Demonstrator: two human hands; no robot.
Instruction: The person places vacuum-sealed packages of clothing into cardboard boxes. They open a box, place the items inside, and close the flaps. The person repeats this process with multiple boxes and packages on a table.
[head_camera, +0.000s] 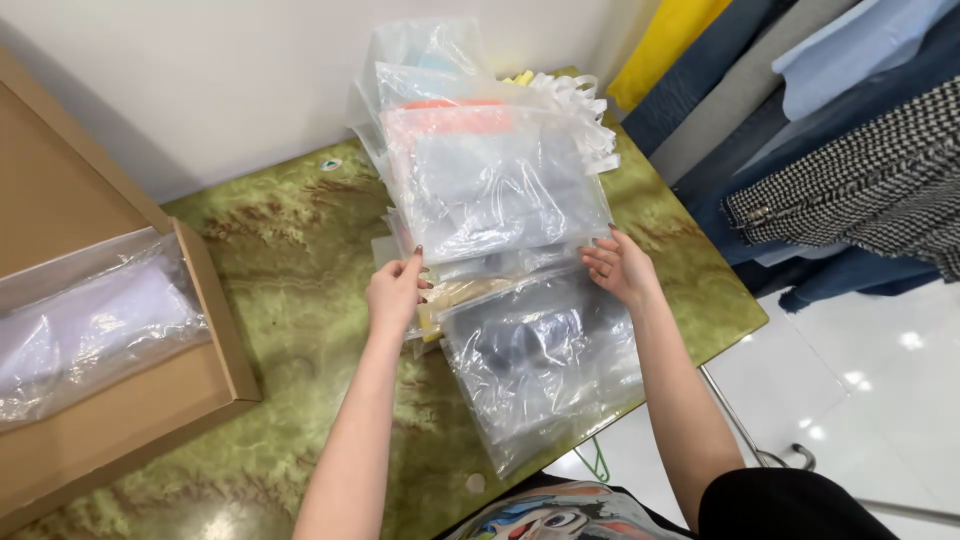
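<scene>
A stack of clear plastic bags (495, 185) stands tilted on the green marbled table (290, 260), leaning back toward the white wall (200, 80). The front bag shows an orange strip near its top, and each bag seems to hold folded fabric, though the contents are hazy through the plastic. The left hand (395, 292) grips the lower left corner of the front bag, thumb on the face and fingers curled behind. The right hand (622, 268) pinches the lower right corner the same way, fingers bent and closed on the edge. Just below the hands, 1 more clear bag (545, 365) lies flat on the table with something dark inside, reaching to the table's near edge. To the left, well apart from the hands, an open cardboard box (215, 330) holds another plastic-wrapped bundle (90, 330). At the right, clothes (850, 170) hang beside the table: denim, pale blue, and a black-and-white check.
</scene>
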